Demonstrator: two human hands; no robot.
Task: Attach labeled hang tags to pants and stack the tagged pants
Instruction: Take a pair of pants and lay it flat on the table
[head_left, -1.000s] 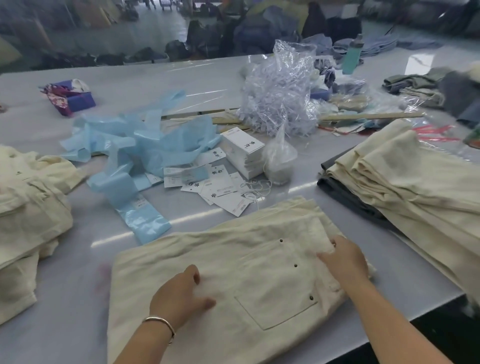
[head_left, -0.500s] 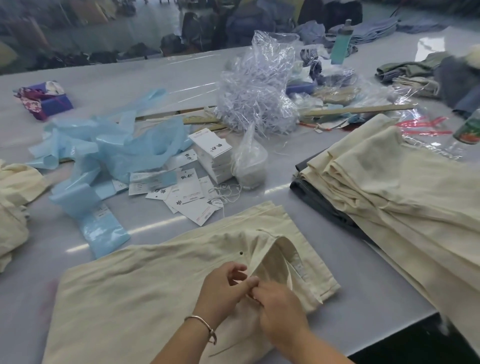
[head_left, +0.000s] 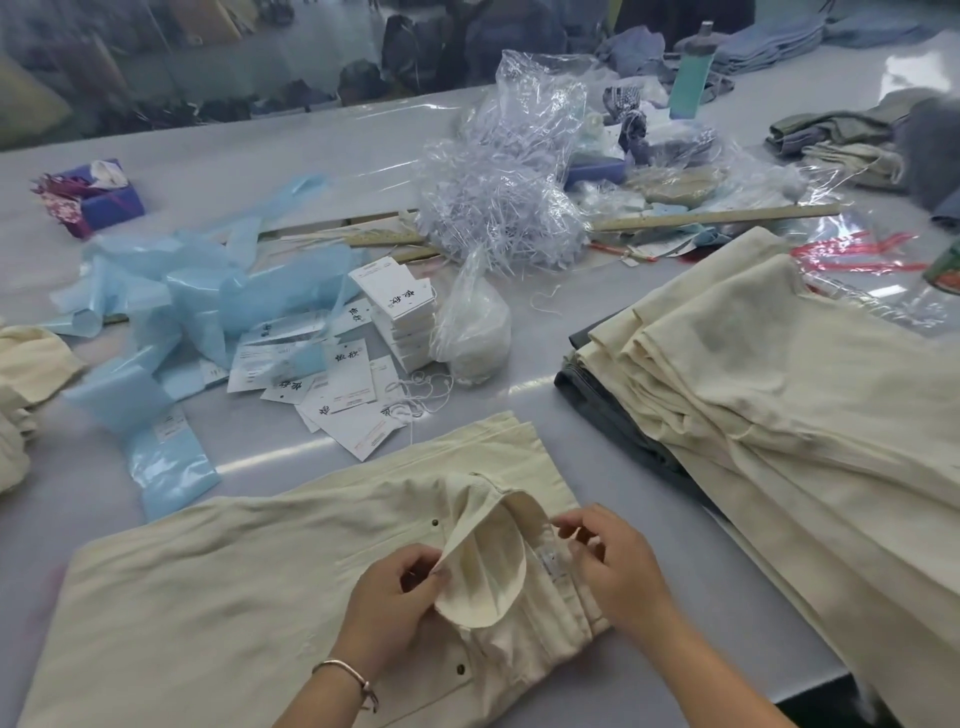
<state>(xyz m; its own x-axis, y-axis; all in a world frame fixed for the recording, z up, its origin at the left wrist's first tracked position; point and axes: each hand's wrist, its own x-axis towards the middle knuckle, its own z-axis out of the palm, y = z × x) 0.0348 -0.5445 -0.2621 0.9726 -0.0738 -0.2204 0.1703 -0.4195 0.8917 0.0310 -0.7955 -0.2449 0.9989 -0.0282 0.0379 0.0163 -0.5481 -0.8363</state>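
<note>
Pants (head_left: 218, 587) in cream cloth lie flat on the grey table (head_left: 649, 670) right in front of me, waistband end toward my right. My left hand (head_left: 387, 603) sits on them with a thin bangle (head_left: 345, 670) at the wrist; its thumb and fingertips pinch the edge of a pocket flap (head_left: 480, 561), folding it up and back so the ribbed lining shows. My right hand (head_left: 618, 566) is just across the opening, thumb and forefinger curled close together at the waistband beside a small sewn-in label (head_left: 549, 562); I cannot tell whether they actually grip anything.

Beyond the pants, loose hang tags (head_left: 343, 395) are scattered on the table, with white strings (head_left: 421, 397) trailing among them and a neat stack of tags (head_left: 402, 317) behind. A small clear bag (head_left: 470, 332) stands just beside that stack. To my right, a pile of cream pants (head_left: 779, 395) rests on darker grey garments (head_left: 618, 405). To my left are crumpled blue plastic sleeves (head_left: 208, 296) and another cream heap (head_left: 26, 374) at the frame edge.

Farther back, a big clear bag of plastic fasteners (head_left: 498, 192) sits by a long wooden ruler (head_left: 717, 217), and a teal bottle (head_left: 693, 78) stands near the far edge.
</note>
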